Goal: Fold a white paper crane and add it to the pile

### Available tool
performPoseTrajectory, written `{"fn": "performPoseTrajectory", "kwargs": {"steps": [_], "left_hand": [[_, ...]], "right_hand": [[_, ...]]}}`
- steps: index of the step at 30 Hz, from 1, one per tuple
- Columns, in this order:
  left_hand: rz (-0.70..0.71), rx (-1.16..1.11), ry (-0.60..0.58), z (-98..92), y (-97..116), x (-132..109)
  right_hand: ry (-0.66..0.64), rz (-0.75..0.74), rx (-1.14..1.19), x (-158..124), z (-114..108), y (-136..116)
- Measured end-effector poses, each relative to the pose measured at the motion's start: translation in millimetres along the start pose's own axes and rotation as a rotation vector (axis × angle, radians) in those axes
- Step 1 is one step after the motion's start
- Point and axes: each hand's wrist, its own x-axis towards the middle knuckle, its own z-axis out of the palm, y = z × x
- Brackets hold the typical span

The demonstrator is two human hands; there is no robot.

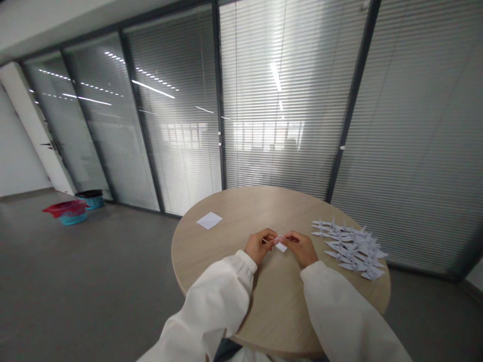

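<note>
A small folded piece of white paper [281,247] is held between my two hands over the middle of the round wooden table [241,206]. My left hand [261,245] pinches its left side, with fingers curled and thumb on top. On the other side, my right hand [301,247] grips the paper between thumb and fingers. Both thumbs nearly meet at its upper edge. The fingers hide part of the paper, so its exact folds cannot be made out. To the right of my hands stand several folded white paper cranes [352,246], packed close together.
Flat white paper sheets [209,220] lie at the table's left. Behind the table runs a glass partition with blinds [279,100]. Two blue baskets stand on the floor at far left, one with a red liner [68,207], the other with a black liner [89,193].
</note>
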Motion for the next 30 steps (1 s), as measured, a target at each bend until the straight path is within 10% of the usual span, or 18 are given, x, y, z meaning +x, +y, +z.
{"fn": "performPoseTrajectory", "kwargs": {"steps": [12,30], "left_hand": [[0.015,0.164,0.013,-2.4,4.9,-2.2],[-0.013,-0.162,0.184,-1.9,2.2,4.5]], "right_hand": [[0.045,-0.196,-0.115,-0.6,4.4,-0.5],[0.103,-0.134,-0.043,-0.4,0.5,1.6]]}}
